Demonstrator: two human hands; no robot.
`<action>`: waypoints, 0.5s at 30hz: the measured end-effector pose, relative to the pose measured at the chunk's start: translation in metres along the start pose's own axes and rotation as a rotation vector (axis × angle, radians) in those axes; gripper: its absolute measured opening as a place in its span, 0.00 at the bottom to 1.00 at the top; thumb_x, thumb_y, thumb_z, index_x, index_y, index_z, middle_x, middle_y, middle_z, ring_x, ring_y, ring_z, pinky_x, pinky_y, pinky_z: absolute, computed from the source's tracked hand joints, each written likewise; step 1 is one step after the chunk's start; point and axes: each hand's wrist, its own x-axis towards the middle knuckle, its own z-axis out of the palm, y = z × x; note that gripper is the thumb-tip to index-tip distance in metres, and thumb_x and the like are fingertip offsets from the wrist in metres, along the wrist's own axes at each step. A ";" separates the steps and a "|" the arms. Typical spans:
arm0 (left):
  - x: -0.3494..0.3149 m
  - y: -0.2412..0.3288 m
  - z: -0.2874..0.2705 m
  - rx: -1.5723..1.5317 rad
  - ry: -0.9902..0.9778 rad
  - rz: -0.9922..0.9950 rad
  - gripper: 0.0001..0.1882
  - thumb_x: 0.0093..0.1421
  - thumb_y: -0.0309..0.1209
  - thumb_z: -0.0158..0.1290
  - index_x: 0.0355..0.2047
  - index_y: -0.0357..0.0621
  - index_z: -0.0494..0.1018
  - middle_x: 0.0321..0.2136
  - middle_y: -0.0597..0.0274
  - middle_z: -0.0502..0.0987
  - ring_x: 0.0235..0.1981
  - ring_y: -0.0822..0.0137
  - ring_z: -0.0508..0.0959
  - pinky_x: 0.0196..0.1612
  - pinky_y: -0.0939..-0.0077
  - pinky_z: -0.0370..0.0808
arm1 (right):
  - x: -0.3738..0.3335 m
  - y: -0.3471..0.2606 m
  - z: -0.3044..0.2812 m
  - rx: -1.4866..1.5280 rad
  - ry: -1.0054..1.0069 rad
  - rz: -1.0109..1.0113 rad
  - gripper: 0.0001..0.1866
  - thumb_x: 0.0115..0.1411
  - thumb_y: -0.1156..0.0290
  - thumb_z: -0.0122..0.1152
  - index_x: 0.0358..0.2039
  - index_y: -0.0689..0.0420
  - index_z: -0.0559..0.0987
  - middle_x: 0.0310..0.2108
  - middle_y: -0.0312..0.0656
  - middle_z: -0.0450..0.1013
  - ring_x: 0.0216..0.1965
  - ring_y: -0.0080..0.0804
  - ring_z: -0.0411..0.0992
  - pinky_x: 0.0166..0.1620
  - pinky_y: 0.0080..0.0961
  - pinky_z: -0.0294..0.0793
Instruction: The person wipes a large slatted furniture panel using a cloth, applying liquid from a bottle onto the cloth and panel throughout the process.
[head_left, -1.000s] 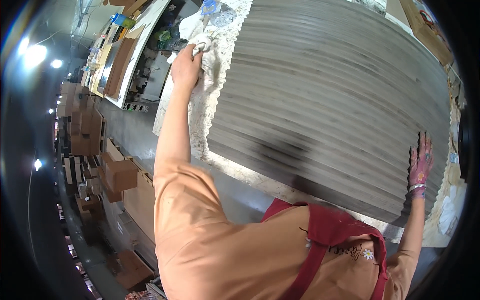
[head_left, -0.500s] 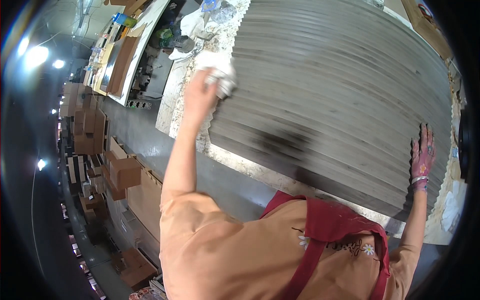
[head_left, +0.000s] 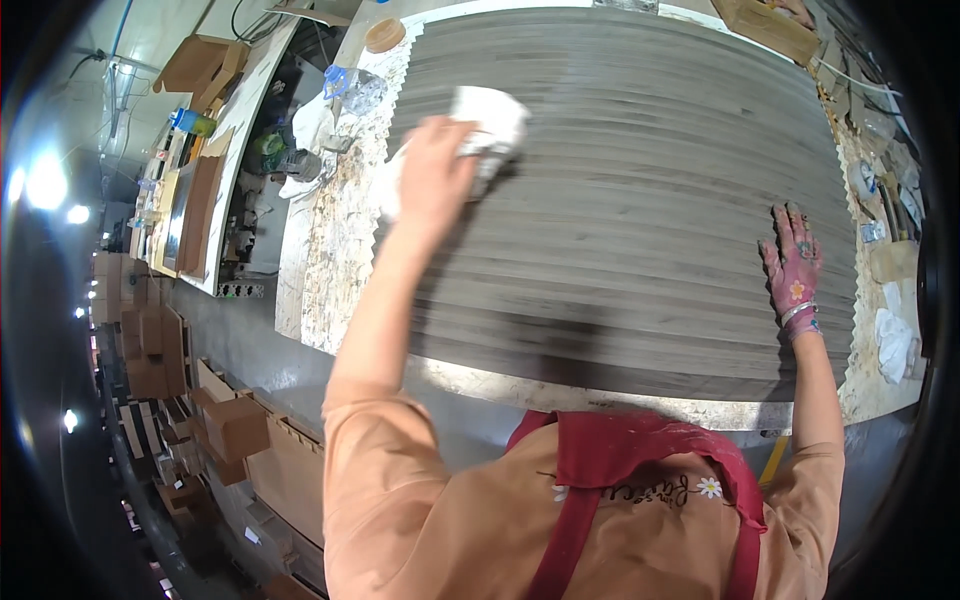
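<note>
A wide layer of long grey wood-look strips (head_left: 620,200), laid side by side with stepped ends, covers the worktable in front of me. My left hand (head_left: 435,180), bare, is closed on a crumpled white cloth (head_left: 493,115) over the left part of the strips. Part of the cloth is hidden behind the fingers and slightly blurred. Near the right ends of the strips, my right hand (head_left: 797,262) lies flat with its fingers spread. It wears a stained pink glove with a flower pattern and holds nothing.
Along the table's stained left border (head_left: 335,230) lie a clear plastic bottle (head_left: 355,90) and a round tan lid or tub (head_left: 385,35). A crumpled white cloth or paper (head_left: 895,345) sits at the right edge. Cardboard boxes (head_left: 235,430) stand on the floor at left.
My left hand has carried the white cloth from the strips' left ends inward across their surface. My right hand remains flat on the strips. The whole view has shifted and turned slightly.
</note>
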 end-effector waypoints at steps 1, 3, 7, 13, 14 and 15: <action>0.002 0.003 0.031 -0.097 -0.079 0.035 0.17 0.49 0.25 0.55 0.42 0.46 0.75 0.39 0.55 0.73 0.41 0.52 0.72 0.44 0.59 0.71 | 0.002 -0.002 0.000 -0.006 -0.013 0.004 0.29 0.62 0.53 0.48 0.64 0.41 0.60 0.64 0.45 0.57 0.64 0.47 0.55 0.64 0.47 0.46; -0.006 0.009 0.079 -0.005 -0.295 0.068 0.17 0.48 0.23 0.55 0.41 0.46 0.75 0.41 0.55 0.74 0.44 0.51 0.72 0.47 0.61 0.70 | 0.002 0.000 -0.001 0.057 0.006 -0.028 0.29 0.62 0.55 0.49 0.64 0.42 0.61 0.64 0.44 0.56 0.65 0.46 0.54 0.65 0.46 0.46; -0.009 -0.015 0.069 0.022 -0.281 0.069 0.17 0.49 0.24 0.54 0.41 0.49 0.75 0.42 0.56 0.74 0.43 0.52 0.73 0.47 0.60 0.71 | -0.001 0.007 0.007 0.102 0.039 -0.049 0.29 0.62 0.55 0.49 0.63 0.45 0.61 0.65 0.42 0.55 0.66 0.43 0.52 0.66 0.44 0.44; -0.062 -0.180 -0.014 0.289 -0.198 -0.242 0.15 0.53 0.23 0.52 0.42 0.47 0.75 0.42 0.54 0.74 0.45 0.50 0.73 0.46 0.58 0.71 | 0.000 0.003 0.008 -0.005 -0.007 -0.028 0.29 0.64 0.51 0.44 0.64 0.44 0.60 0.66 0.39 0.54 0.67 0.39 0.51 0.66 0.41 0.43; -0.057 -0.186 -0.027 0.312 -0.220 -0.366 0.14 0.54 0.24 0.52 0.42 0.46 0.74 0.42 0.52 0.74 0.44 0.49 0.73 0.46 0.58 0.70 | 0.000 0.004 0.007 -0.013 -0.019 -0.017 0.29 0.64 0.51 0.44 0.64 0.44 0.60 0.66 0.39 0.54 0.67 0.39 0.50 0.66 0.40 0.42; -0.045 -0.179 -0.039 0.335 -0.240 -0.488 0.14 0.55 0.25 0.52 0.43 0.45 0.74 0.41 0.50 0.74 0.44 0.48 0.73 0.45 0.57 0.70 | 0.000 0.003 0.006 -0.023 -0.028 -0.005 0.29 0.65 0.51 0.43 0.64 0.44 0.60 0.66 0.39 0.54 0.67 0.38 0.50 0.66 0.40 0.42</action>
